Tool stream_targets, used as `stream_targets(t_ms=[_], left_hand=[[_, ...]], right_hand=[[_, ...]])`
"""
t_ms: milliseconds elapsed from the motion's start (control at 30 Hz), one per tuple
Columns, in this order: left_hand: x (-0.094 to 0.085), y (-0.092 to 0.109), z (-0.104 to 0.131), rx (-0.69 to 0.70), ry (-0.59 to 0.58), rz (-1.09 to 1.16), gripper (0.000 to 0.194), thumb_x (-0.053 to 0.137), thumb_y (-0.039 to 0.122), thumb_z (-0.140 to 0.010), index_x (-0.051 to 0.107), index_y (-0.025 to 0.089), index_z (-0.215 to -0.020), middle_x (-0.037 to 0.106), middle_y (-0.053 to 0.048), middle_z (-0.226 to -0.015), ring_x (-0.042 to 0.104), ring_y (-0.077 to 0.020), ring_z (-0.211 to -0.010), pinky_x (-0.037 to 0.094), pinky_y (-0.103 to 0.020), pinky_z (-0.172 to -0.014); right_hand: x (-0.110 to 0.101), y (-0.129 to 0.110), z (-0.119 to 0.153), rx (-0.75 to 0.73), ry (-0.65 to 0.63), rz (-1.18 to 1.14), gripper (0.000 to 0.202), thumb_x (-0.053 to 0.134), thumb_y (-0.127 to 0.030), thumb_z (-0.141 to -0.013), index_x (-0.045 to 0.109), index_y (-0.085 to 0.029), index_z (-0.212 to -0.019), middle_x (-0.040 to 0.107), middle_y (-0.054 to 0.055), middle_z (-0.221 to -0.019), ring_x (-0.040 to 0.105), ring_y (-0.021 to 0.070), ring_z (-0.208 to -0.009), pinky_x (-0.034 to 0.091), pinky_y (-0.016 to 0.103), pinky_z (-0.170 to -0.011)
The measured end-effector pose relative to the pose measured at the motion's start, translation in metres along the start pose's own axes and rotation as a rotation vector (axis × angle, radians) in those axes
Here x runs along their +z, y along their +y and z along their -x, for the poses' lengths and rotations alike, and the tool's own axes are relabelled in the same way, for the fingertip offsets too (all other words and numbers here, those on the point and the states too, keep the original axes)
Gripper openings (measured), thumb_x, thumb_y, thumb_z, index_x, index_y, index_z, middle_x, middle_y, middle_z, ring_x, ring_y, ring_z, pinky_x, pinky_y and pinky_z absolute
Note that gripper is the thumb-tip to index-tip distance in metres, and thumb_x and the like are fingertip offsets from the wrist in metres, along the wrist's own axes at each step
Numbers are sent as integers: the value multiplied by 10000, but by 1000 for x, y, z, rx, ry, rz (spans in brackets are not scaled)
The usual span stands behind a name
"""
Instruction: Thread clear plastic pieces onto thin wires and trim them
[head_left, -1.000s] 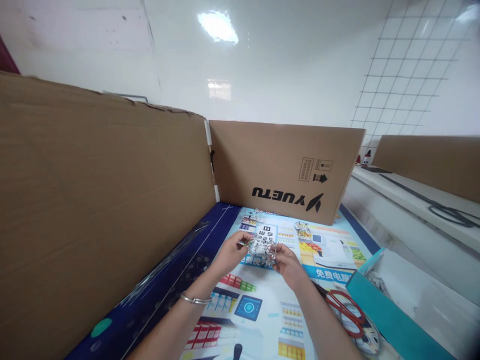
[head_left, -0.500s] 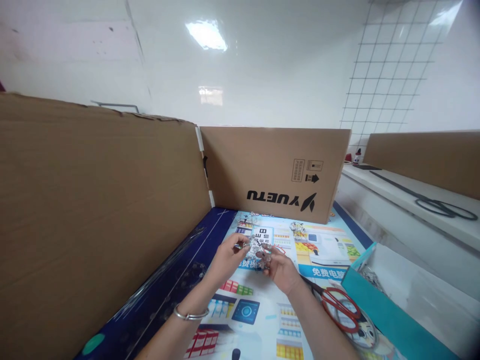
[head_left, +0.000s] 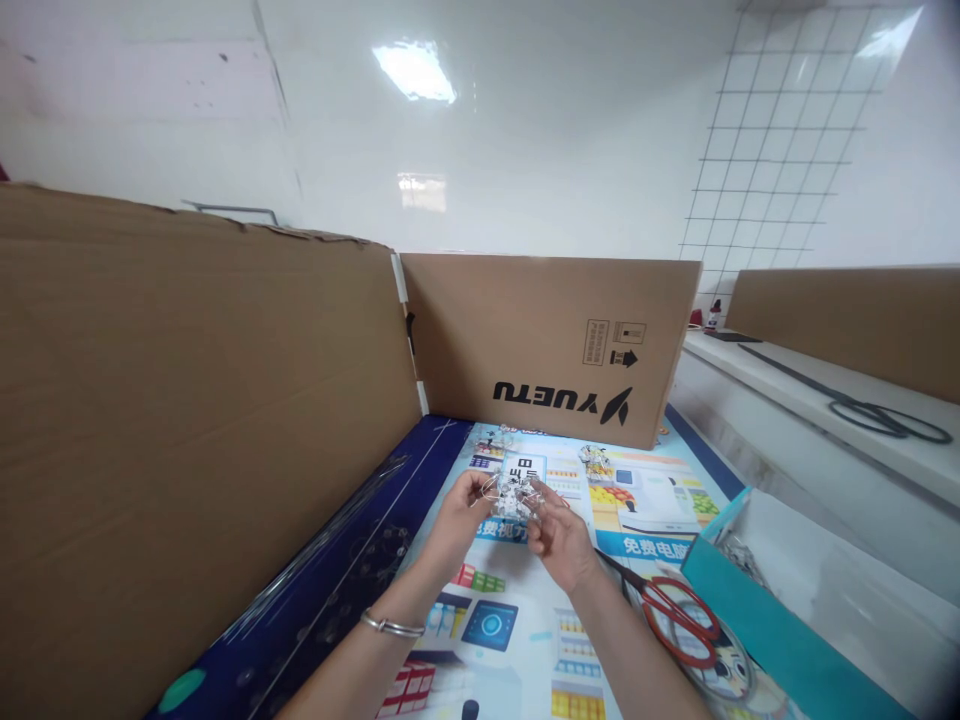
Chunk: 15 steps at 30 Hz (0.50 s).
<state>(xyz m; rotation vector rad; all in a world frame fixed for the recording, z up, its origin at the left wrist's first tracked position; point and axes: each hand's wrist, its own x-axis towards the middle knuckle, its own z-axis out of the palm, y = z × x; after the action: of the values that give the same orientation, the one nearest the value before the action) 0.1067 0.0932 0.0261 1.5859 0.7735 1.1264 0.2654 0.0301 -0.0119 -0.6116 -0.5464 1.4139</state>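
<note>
A small cluster of clear, shiny pieces (head_left: 514, 494) is held between my two hands above the printed table cover (head_left: 510, 570). My left hand (head_left: 463, 508) pinches its left side, where a thin loop shows at the fingertips. On the right side, the fingers of my right hand (head_left: 559, 535) are closed round the edge of the cluster. Beyond my hands, two similar clear clusters lie on the cover, one at the back left (head_left: 495, 440) and another (head_left: 595, 460) further right.
Red-handled scissors (head_left: 679, 620) lie right of my right forearm, over a round reel (head_left: 731, 665). A teal box (head_left: 795, 620) with clear pieces inside stands at the right. Cardboard panels rise at the left (head_left: 202, 430) and back (head_left: 547, 340). Wire loops lie on a white ledge (head_left: 825, 385).
The clear cluster has turned slightly in my hands, and a thin loop now shows by my left fingertips. My left forearm has shifted slightly right. Fingers of my right hand have changed position slightly.
</note>
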Motion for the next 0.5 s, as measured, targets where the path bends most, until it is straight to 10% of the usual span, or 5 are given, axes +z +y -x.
stream_targets(t_ms=[500], left_hand=[[-4, -4, -3, -150, 3, 389, 224, 658, 338, -700, 513, 193, -789, 498, 25, -783, 503, -94, -701, 458, -206, -620]], right_hand=[[-24, 4, -14, -90, 142, 109, 367, 657, -173, -613, 577, -221, -968, 573, -35, -705, 504, 80, -546, 363, 183, -453]])
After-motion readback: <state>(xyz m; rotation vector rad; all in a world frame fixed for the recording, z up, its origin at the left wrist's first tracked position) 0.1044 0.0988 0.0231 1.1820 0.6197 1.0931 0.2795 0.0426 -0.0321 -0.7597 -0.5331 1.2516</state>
